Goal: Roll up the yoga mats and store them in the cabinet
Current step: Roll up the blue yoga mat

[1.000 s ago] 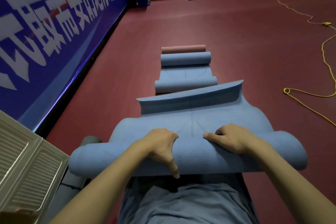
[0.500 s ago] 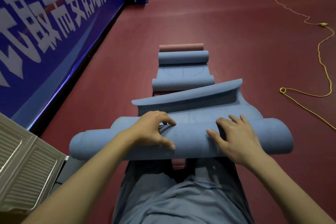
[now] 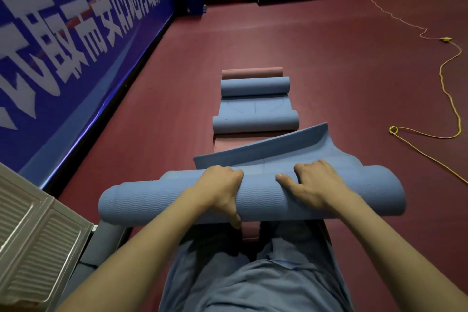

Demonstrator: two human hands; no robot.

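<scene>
Thick blue foam yoga mat roll lies crosswise, long axis left-right, near person. Left hand and right hand curl over top, gripping; unrolled tail extends far side.

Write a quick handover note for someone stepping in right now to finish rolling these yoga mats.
Left hand: gripping the near blue mat roll, fingers over the top, thumb underneath.
Right hand: curled over the same roll.
Done: most of this mat is rolled; a short curled tail remains loose.
Ahead on the floor: a blue mat curled at both ends and a rolled pink mat.
Left: finish this roll, roll the rest, store all in the cabinet at left.
</scene>
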